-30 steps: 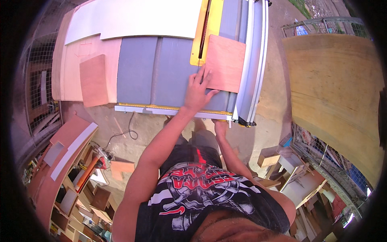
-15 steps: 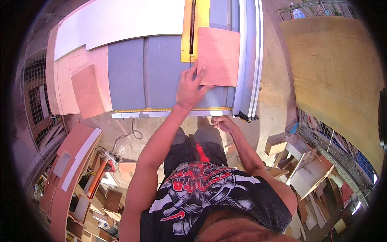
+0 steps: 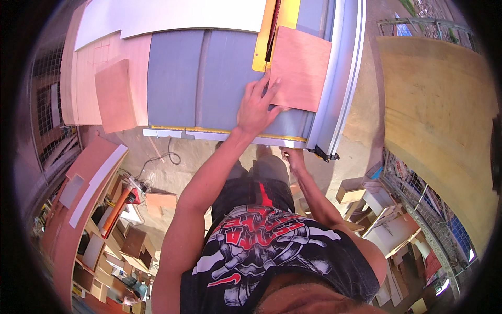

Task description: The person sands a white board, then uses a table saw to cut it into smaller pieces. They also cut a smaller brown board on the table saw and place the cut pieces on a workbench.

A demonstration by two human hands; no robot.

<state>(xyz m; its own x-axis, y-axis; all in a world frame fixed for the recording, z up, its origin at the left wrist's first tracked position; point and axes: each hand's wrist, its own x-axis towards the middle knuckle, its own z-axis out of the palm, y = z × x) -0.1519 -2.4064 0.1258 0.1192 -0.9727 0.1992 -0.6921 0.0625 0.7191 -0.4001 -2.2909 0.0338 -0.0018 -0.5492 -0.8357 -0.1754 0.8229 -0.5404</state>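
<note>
On the grey table saw top, a reddish plywood square lies against the long metal fence on its right. Its left edge is beside the yellow insert plate with the dark blade slot. My left hand rests at the plywood's near left corner, fingers spread and fingertips touching the edge. Below the front rail, my right hand is curled up close under the rail near the fence. The rail partly hides its fingers, and what they hold cannot be made out.
A white sheet covers the far left of the saw, beside a pale board with a smaller brown offcut. A large plywood sheet stands at right. Wooden shelving and a cable lie at lower left.
My view has turned slightly, so the saw sits further right and higher. My left hand stays at the plywood's corner. My right hand now sits closer under the front rail.
</note>
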